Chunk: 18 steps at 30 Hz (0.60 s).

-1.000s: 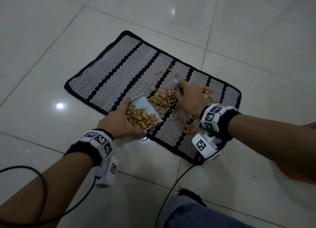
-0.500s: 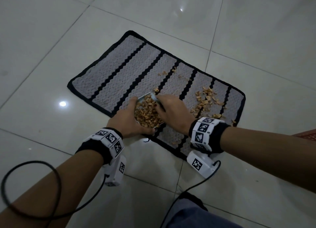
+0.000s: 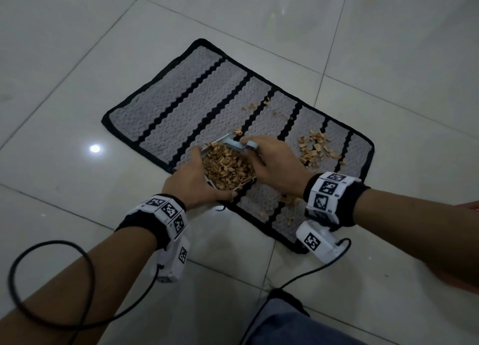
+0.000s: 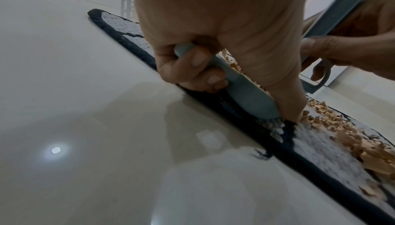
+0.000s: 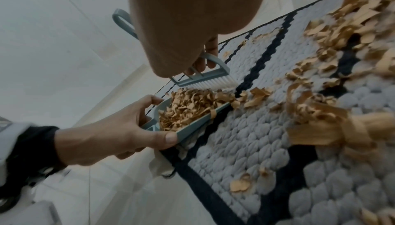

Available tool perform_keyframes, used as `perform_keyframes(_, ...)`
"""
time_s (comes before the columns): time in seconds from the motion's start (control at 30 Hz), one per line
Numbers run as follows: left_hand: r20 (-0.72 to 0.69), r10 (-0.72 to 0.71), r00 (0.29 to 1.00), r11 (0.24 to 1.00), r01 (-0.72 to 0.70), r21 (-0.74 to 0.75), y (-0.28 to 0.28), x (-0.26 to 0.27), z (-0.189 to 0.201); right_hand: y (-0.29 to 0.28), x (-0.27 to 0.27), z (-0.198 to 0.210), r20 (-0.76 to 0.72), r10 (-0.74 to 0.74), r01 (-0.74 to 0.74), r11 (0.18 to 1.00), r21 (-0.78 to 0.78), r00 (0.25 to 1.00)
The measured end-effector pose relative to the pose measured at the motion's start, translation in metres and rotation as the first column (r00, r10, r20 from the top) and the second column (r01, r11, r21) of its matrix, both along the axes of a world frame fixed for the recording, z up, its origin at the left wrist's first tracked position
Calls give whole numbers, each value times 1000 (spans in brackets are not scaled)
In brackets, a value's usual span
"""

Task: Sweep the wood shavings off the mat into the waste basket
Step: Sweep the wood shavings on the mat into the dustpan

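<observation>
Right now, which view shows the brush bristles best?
Right wrist: the brush sits side-on, white bristles clear above the dustpan. Head shows only its handle; left wrist shows just the handle, no bristles.

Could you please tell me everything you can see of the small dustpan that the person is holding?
The dustpan is a small, shallow tray of pale blue-grey plastic with low side walls. It is heaped with light brown wood shavings. The left hand grips its back end, thumb along one side wall and fingers curled underneath. Its open front lip rests on the near part of the striped mat, tilted slightly up at the back. The brush in the right hand stands at its far edge.
</observation>
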<state>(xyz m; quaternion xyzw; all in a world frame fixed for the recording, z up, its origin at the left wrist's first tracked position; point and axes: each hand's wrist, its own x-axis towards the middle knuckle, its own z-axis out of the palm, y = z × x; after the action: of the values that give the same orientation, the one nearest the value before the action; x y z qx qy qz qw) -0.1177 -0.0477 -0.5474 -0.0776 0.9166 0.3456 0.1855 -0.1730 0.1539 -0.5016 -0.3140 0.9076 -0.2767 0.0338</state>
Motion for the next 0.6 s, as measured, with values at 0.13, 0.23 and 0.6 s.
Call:
perform_keyframes(0.13,34,-9,999,1000,10,-26,-3,-1,-1,3,-23,7,-48,-57,56,998,-28,997)
perform_keyframes(0.23,39,-17,999,998,19,-52,-3,0,0,2,-49,5,-95,-61,59,998,-28,994)
perform_keyframes(0.6,2,37,999,996,-37,-87,-4,4,-1,1,-38,-8,4,3,-3,996,90,1000)
